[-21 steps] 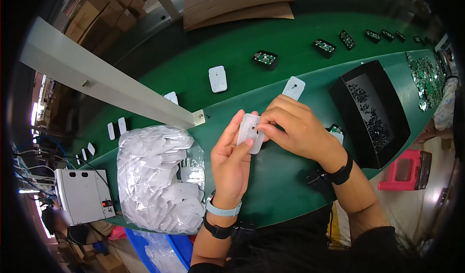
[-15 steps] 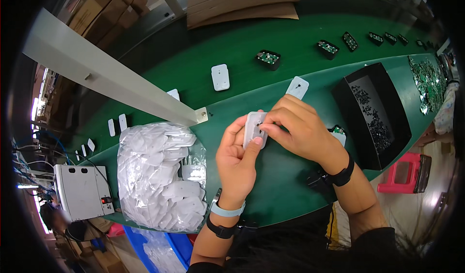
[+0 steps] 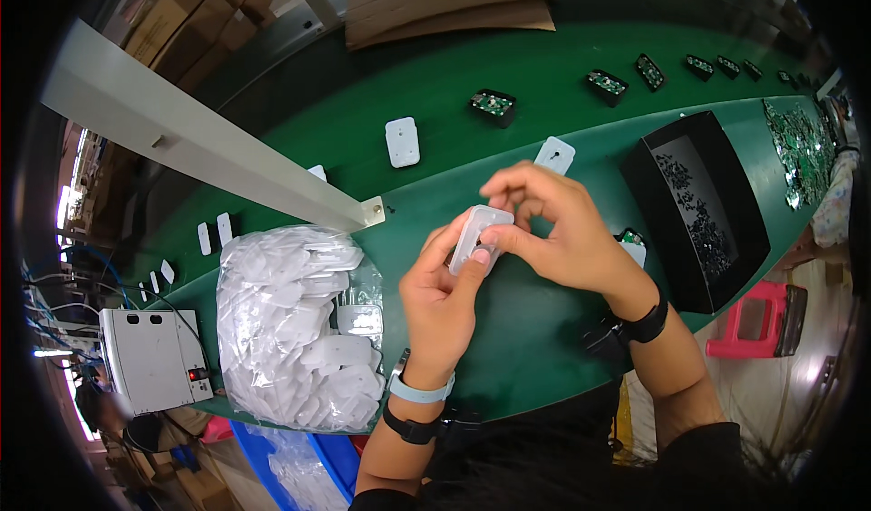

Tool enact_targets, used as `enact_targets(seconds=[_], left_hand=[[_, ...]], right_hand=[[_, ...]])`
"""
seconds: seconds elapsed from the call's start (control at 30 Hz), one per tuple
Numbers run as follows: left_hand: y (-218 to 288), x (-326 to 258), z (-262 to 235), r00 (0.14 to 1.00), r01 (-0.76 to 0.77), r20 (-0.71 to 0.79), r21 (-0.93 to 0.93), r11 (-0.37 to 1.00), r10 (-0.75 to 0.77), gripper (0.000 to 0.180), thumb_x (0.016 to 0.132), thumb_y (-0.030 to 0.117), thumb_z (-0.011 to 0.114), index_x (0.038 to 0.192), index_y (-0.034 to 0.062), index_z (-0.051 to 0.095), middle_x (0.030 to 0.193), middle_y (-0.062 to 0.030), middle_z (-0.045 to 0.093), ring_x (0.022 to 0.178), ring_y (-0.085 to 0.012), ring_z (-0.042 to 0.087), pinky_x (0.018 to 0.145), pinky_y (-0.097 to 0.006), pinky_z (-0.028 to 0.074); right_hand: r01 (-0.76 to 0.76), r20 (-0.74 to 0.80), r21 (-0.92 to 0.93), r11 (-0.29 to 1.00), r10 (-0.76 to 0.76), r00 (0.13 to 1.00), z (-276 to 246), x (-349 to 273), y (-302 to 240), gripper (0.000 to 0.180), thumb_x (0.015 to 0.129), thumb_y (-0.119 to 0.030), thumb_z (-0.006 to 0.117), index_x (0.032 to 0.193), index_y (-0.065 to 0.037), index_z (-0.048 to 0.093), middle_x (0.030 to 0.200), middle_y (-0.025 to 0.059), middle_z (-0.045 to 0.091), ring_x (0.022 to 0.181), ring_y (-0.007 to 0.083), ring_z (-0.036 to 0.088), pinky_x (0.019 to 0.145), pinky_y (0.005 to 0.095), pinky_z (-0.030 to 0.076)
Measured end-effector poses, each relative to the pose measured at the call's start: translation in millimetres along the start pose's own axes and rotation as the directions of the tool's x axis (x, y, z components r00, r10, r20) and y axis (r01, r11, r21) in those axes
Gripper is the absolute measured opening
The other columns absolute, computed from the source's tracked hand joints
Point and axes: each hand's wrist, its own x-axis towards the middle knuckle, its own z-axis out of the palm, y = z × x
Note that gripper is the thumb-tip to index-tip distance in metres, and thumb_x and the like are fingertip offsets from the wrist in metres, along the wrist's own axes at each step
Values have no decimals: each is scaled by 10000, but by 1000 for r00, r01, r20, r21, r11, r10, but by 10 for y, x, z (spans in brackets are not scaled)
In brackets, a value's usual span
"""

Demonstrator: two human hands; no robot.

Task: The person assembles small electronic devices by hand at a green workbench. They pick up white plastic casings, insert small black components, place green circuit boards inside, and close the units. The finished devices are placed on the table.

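Note:
My left hand (image 3: 442,298) grips a white plastic cover (image 3: 477,230) between thumb and fingers, tilted above the green table. The thumb of my right hand (image 3: 555,225) presses on the inner face of this cover, near a small dark spot. The other right fingers are lifted off it, bent and apart. Just beyond my right hand lies another white cover (image 3: 554,155) with a dark mark. Partly hidden behind my right wrist is a small green circuit board (image 3: 631,237) next to a white piece (image 3: 634,253).
Left of my hands sits a clear bag of white covers (image 3: 290,330). To the right stands a black bin (image 3: 753,225) with small dark parts, beyond it a pile of green boards (image 3: 798,153). A belt (image 3: 308,116) carries covers and black-cased boards (image 3: 494,105). A white post (image 3: 209,130) rises at left.
My right fingers have opened and lifted away from the cover, leaving the thumb against it. The cover has tilted slightly. The pieces on the belt have shifted a little left.

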Motion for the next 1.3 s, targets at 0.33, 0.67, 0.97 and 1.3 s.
enact_targets(seconds=[0.33, 0.67, 0.97, 1.3], left_hand=[[-67, 50, -17, 996, 52, -77, -16, 999, -53, 276, 972, -35, 596, 1242, -87, 586, 1179, -166, 677, 1025, -184, 693, 940, -315, 566], [-33, 154, -53, 997, -20, -74, -244, 970, 2, 235, 981, -26, 559, 1202, -91, 515, 1162, -222, 641, 1080, -339, 688, 981, -449, 584], [-4, 165, -165, 996, 76, -13, -348, 934, -86, 265, 1054, 93, 492, 1280, -39, 534, 1173, -138, 636, 919, -220, 681, 806, -354, 572], [31, 146, -113, 978, 206, 96, -485, 850, -183, 444, 1097, 267, 378, 1404, -41, 467, 1386, -222, 559, 1237, -340, 591, 1089, -466, 462]], right_hand=[[-191, 163, 167, 967, 164, 973, -112, 4, 156, 223, 877, -77, 770, 1044, 4, 646, 906, 31, 636, 830, 86, 600, 654, 229, 502], [-104, -103, -835, 541, 33, 994, -53, 873, 900, 508, 800, -173, 782, 1230, -15, 560, 1107, 174, 622, 1102, 393, 578, 973, 460, 462], [-167, -79, -162, 973, 156, 985, -288, 581, 84, 230, 864, -31, 629, 1092, -7, 643, 969, 83, 642, 879, 160, 641, 763, 309, 522], [-318, 138, 306, 897, 288, 948, -202, -19, 131, 310, 857, 37, 706, 1144, 8, 593, 1025, 59, 658, 969, 102, 645, 849, 261, 537]])
